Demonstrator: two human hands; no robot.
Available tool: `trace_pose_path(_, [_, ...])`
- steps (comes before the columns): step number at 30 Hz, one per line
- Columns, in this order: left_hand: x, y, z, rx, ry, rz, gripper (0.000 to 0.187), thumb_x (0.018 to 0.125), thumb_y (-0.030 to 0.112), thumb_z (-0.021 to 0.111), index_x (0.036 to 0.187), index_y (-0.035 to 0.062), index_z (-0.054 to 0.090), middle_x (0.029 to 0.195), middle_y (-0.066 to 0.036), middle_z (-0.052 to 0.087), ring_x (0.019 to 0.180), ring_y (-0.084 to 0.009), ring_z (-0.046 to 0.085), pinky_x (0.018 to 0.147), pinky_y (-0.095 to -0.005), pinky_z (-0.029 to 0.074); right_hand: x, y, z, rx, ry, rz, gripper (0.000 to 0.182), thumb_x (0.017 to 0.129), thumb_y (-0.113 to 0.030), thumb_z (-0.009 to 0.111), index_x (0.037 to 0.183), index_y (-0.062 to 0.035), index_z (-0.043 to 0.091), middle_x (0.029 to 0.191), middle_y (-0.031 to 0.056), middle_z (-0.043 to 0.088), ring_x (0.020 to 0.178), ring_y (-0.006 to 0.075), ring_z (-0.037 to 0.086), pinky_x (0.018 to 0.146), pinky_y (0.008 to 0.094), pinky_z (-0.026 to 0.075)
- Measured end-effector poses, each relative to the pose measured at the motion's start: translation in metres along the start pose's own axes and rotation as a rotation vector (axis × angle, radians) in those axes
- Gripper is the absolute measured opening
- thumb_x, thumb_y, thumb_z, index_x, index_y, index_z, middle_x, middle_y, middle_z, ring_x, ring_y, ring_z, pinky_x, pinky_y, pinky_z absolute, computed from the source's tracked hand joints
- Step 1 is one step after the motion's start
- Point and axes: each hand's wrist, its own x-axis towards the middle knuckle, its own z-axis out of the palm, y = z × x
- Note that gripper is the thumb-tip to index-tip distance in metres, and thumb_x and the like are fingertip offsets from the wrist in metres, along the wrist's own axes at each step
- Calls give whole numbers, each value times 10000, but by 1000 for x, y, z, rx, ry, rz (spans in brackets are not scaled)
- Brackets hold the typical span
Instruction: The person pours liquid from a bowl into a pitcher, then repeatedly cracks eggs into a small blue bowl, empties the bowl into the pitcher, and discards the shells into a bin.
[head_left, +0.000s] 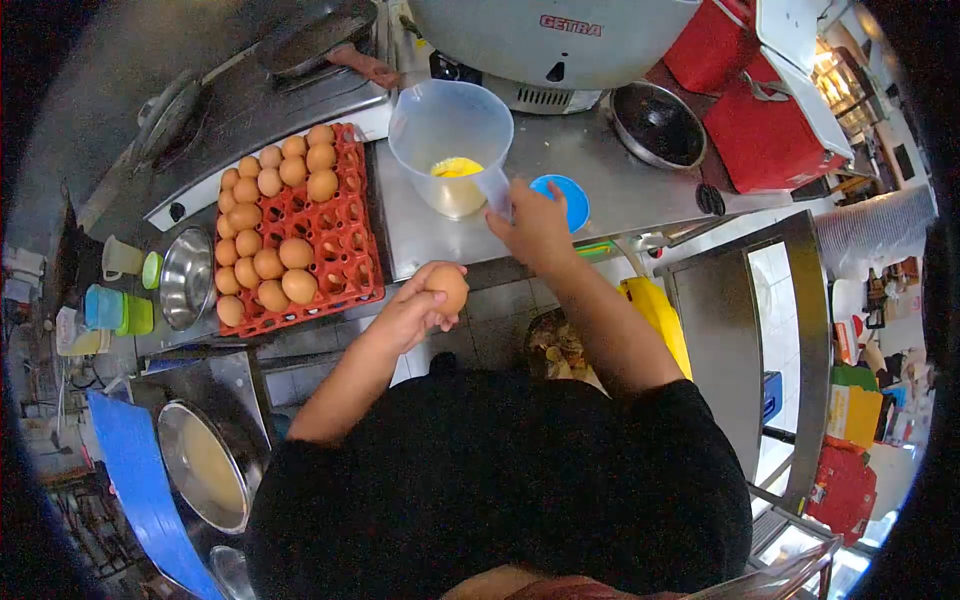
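A brown egg (449, 288) is held in my left hand (415, 305), in front of the steel counter's edge. My right hand (532, 225) has its fingers wrapped round the handle of a clear plastic pitcher (450, 130). Inside the pitcher, yellow egg yolk (457, 168) lies at the bottom. Left of the pitcher stands a red egg tray (345, 235), with several brown eggs (268, 263) in it and bare cups on its right side. A blue round lid or dish (562, 203) sits just beyond my right hand.
A steel bowl (187, 278) is left of the tray. Behind the pitcher stands a grey GETRA machine (550, 50). A dark pan (657, 125) and red boxes (765, 130) are at the right. A pot of pale liquid (205, 465) stands at lower left.
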Motion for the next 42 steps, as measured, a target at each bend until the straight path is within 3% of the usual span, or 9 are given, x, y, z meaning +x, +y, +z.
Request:
trace_pose_path(6, [-5,-4,-2,-39,25,24,440,797,132,514,1215,63,396,1031,-86,517,756,-160,544,599,-267,481,-5,-26,31,95,171,-90,321,778,-376,576,907,-84,539,808,98,609,849,268,573,924,539,243])
trace_pose_path(11, [0,-15,-12,-15,13,-66,467,790,101,481,1244,79,374,1060,-96,517,766,-169,536,620,-285,477,-21,-9,-14,101,188,-115,271,781,-354,577,920,-122,591,841,73,626,896,250,572,927,536,231])
trace_pose_path(14, [3,-16,-5,-50,-54,-114,465,783,88,461,1242,83,384,1041,-101,521,773,-169,532,615,-285,464,-24,74,-67,-140,234,166,121,737,-198,587,799,-115,649,828,87,639,834,249,599,791,374,420])
trace_pose_path(15, [4,-16,2,-13,-25,-126,461,784,88,447,1237,94,365,1022,-116,526,764,-167,528,603,-282,449,-26,118,-74,-267,497,204,145,712,-177,576,816,-100,642,796,117,632,782,283,606,703,355,454])
trace_pose_path(17, [3,-20,8,-5,17,-138,455,789,87,451,1232,105,347,1025,-129,526,761,-167,526,597,-275,445,-31,208,-100,-324,596,432,209,716,-211,555,862,-82,628,836,131,628,854,295,595,716,408,451])
trace_pose_path(24, [6,-23,27,163,69,-151,521,764,106,562,1222,108,313,972,-124,535,677,-142,504,571,-243,423,-44,408,-108,-523,285,789,400,814,-386,501,1043,-64,565,1007,224,568,943,382,547,812,480,431])
trace_pose_path(26, [10,-23,32,230,52,-126,555,733,64,597,1218,89,327,981,-122,543,683,-132,504,571,-239,423,-38,415,-107,-526,115,786,418,802,-390,521,1086,-84,548,1009,223,570,958,373,545,817,482,428])
trace_pose_path(34, [23,-26,51,391,63,-59,597,653,6,683,1186,46,417,1009,-87,567,880,-134,535,733,-257,442,-31,372,-119,-343,164,1005,521,761,-472,567,1133,-110,514,1119,146,562,1078,336,509,860,460,415])
trace_pose_path(42, [42,-10,69,666,17,23,560,682,57,725,1166,23,445,1043,-28,526,943,-122,516,824,-274,422,-36,407,-102,-344,17,809,529,739,-487,557,907,8,639,996,249,580,993,372,547,862,413,420])
